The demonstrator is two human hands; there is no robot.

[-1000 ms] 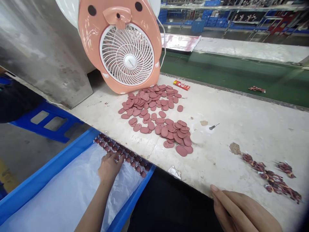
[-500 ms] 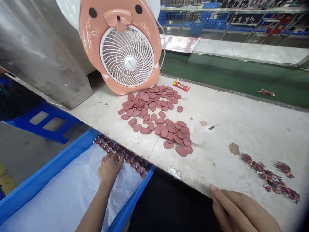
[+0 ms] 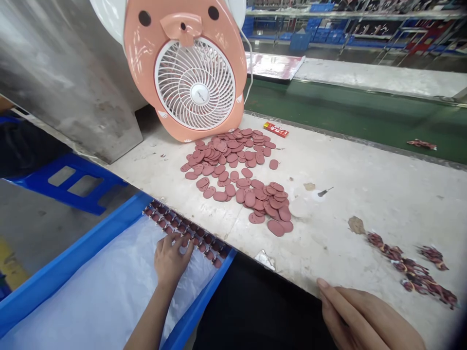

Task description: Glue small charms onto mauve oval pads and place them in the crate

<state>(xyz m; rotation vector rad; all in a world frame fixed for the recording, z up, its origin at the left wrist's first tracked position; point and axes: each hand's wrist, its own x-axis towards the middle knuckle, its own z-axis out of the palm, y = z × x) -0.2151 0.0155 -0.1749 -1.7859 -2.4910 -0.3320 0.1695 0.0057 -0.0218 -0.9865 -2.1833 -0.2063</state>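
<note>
My left hand [image 3: 170, 260] is over the blue tray [image 3: 91, 250], its bent fingers and thumb around a small reddish-brown piece at the near edge of the packed rows [image 3: 204, 243]. These rows of small pieces with pale ties lie along the tray's side beside the table. White plastic film [image 3: 105, 291] lines the rest of the tray. At the table's front edge is my right hand [image 3: 368, 318], its fingers stretched out and nothing seen in them. Beyond it lie bundles of dark red strap-like pieces [image 3: 412, 267] on the table.
A heap of reddish-brown oval pieces [image 3: 233, 170] covers part of the white table [image 3: 328, 160], before an orange animal-shaped fan [image 3: 140, 63]. A small dark-tipped tool [image 3: 324, 192] and a red packet [image 3: 276, 129] lie farther back. Behind runs a green belt [image 3: 350, 116].
My left hand has shifted slightly right along the rows, its fingers a little more spread. My right hand stays put. The strap-like piece on the green belt has moved right.
</note>
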